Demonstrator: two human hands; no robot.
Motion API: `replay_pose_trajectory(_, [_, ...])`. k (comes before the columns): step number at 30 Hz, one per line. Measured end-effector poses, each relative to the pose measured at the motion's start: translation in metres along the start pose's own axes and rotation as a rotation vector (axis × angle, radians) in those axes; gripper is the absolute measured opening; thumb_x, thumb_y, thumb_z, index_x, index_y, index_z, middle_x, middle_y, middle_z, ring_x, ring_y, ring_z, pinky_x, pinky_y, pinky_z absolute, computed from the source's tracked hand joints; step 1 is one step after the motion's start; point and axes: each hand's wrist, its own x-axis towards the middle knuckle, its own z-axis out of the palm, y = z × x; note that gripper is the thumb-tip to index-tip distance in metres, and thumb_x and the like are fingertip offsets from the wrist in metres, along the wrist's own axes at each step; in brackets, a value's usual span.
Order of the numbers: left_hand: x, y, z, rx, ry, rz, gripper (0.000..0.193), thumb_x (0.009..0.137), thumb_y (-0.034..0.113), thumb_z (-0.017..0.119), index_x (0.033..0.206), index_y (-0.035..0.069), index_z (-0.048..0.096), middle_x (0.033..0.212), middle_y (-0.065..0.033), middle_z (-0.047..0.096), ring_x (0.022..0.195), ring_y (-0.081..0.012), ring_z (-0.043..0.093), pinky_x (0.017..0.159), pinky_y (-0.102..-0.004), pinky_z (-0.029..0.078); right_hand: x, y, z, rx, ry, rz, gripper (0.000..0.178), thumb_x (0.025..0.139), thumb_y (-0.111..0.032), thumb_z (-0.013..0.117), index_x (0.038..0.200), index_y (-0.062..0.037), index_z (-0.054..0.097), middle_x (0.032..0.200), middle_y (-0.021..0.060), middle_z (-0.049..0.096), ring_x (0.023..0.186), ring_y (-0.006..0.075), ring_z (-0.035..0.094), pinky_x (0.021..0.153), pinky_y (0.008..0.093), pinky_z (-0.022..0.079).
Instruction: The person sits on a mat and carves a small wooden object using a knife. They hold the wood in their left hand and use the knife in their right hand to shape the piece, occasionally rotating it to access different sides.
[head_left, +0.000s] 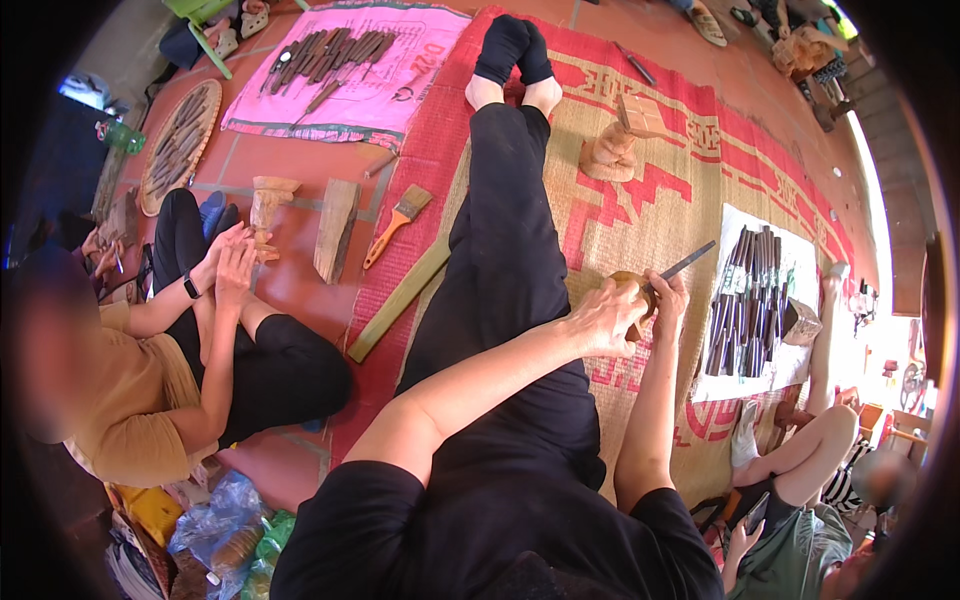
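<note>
wood piece (pixel 648 300) between both hands, over the mat (pixel 690 180), right of the legs (pixel 500 260). left hand (pixel 605 318) fingers curled round it, seemingly to steady it; right hand (pixel 671 297) fingers grip a dark flat tool (pixel 692 257), free end pointing outward. tool rows (pixel 752 300) lie on white cloth (pixel 742 218) to the right, probably for easy reach.

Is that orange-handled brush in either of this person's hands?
No, the brush lies to the left of the person's outstretched legs.
</note>
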Motion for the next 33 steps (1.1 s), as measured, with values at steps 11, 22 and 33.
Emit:
replay_pose_trajectory(11, [-0.001, -0.001, -0.002, 0.007, -0.001, -0.001, 0.037, 0.064, 0.023, 0.072, 0.095, 0.007, 0.060, 0.104, -0.0143, 0.052, 0.091, -0.0351, 0.055, 0.072, -0.0454, 0.053, -0.003, -0.010, 0.002, -0.025, 0.031, -0.013, 0.012, 0.079, -0.007, 0.067, 0.090, -0.0004, 0.067, 0.079, 0.0068, 0.067, 0.070, 0.0128, 0.062, 0.065, 0.0248, 0.051])
replay_pose_trajectory(22, [-0.003, -0.001, -0.002, -0.006, 0.022, 0.008, 0.037, 0.063, 0.023, 0.073, 0.094, 0.007, 0.060, 0.104, -0.0147, 0.052, 0.091, -0.0352, 0.055, 0.073, -0.0459, 0.053, 0.010, -0.005, -0.003, 0.038, 0.146, 0.013, 0.007, 0.078, -0.004, 0.066, 0.083, -0.0010, 0.063, 0.077, 0.0094, 0.067, 0.067, 0.0156, 0.063, 0.060, 0.0249, 0.050])
replay_pose_trajectory(33, [-0.003, 0.000, 0.001, -0.003, 0.054, 0.032, 0.035, 0.063, 0.022, 0.072, 0.091, 0.007, 0.059, 0.101, -0.0137, 0.052, 0.088, -0.0339, 0.055, 0.070, -0.0457, 0.052, 0.033, 0.013, -0.015, 0.045, 0.174, -0.021, 0.013, 0.077, -0.005, 0.063, 0.087, 0.0022, 0.063, 0.076, 0.0102, 0.066, 0.063, 0.0164, 0.063, 0.059, 0.0259, 0.051])
